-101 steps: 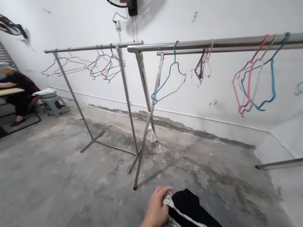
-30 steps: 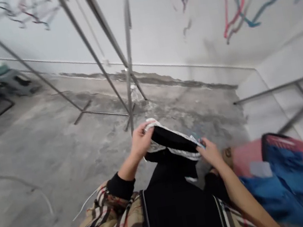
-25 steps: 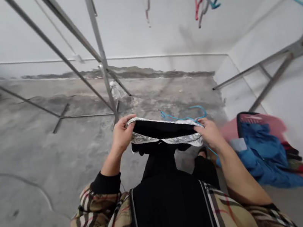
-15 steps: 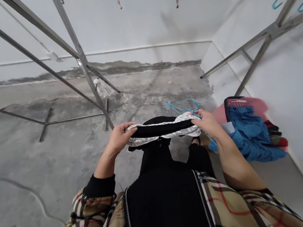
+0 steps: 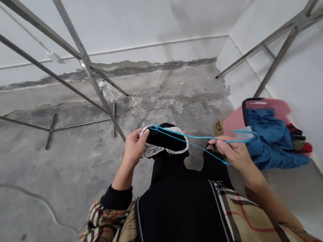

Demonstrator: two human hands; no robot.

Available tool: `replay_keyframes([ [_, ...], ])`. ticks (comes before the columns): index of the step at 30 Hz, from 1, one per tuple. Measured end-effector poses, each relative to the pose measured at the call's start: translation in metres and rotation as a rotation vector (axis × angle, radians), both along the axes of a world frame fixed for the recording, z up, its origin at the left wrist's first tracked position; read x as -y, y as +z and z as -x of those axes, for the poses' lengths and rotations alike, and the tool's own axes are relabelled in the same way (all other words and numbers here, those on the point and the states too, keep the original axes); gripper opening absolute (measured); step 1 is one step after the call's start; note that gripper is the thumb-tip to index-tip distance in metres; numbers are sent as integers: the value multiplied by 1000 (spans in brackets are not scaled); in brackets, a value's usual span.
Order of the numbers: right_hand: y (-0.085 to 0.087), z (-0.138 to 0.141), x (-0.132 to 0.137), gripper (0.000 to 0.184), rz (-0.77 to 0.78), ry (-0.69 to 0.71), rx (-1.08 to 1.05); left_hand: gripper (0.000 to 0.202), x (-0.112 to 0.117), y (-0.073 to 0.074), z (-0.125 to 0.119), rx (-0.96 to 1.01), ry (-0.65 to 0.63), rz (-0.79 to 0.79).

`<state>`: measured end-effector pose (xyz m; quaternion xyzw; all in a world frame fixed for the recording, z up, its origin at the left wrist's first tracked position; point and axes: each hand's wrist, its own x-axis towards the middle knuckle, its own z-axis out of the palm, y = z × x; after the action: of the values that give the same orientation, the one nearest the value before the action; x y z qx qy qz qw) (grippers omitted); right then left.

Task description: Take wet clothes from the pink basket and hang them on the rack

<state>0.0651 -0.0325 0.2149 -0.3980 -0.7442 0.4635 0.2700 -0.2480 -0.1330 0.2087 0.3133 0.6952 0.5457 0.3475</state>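
L hand [image 5: 135, 147] closed firmly on black lace-edged garment [image 5: 164, 139]; R hand [image 5: 234, 152] pinched blue wire hanger [image 5: 201, 137], wire held taut across garment for steady control.

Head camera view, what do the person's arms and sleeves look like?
The left hand and right hand are bare. The left sleeve is beige check with black, white and red lines, ending in a black cuff; the right sleeve matches.

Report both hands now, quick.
Left hand: closed, holding a black lace-trimmed garment.
Right hand: closed, holding a blue wire hanger.
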Motion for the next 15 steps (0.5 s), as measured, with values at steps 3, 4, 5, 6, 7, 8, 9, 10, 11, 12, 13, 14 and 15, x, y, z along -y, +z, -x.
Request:
replay_keyframes([
  [3,13,-5,2,31,-107,110,-15,35,-1,-4,1,-153,61,-16],
  [4,16,-5,2,29,-140,136,-18,33,-2,-5,2,-250,85,-29],
  [5,18,-4,2,28,-169,153,-19,30,-2,-6,2,-357,106,-48],
  [6,19,-1,2,27,-194,160,-19,28,-2,-7,1,-462,119,-69],
  [7,18,4,3,27,-213,163,-16,27,-2,-8,0,-555,119,-86],
  [8,17,11,3,26,-226,170,-12,26,-2,-8,-2,-632,114,-100],
  [9,14,19,4,26,-230,179,-8,26,-2,-8,-6,-698,104,-109],
  [10,11,29,5,27,-219,191,-5,26,-2,-8,-10,-762,96,-118],
  [11,7,39,6,28,-195,199,-9,26,-3,-7,-16,-828,88,-129],
  [12,4,49,8,29,-163,195,-20,25,-3,-7,-23,-894,77,-145],
  [13,1,58,11,31,-133,186,-36,25,-3,-8,-31,-957,58,-170],
  [14,-1,65,13,32,-108,172,-52,24,-3,-9,-40,-1015,29,-205],
  [15,-3,71,16,33,-90,161,-67,24,-3,-10,-48,-1060,-7,-244],
])
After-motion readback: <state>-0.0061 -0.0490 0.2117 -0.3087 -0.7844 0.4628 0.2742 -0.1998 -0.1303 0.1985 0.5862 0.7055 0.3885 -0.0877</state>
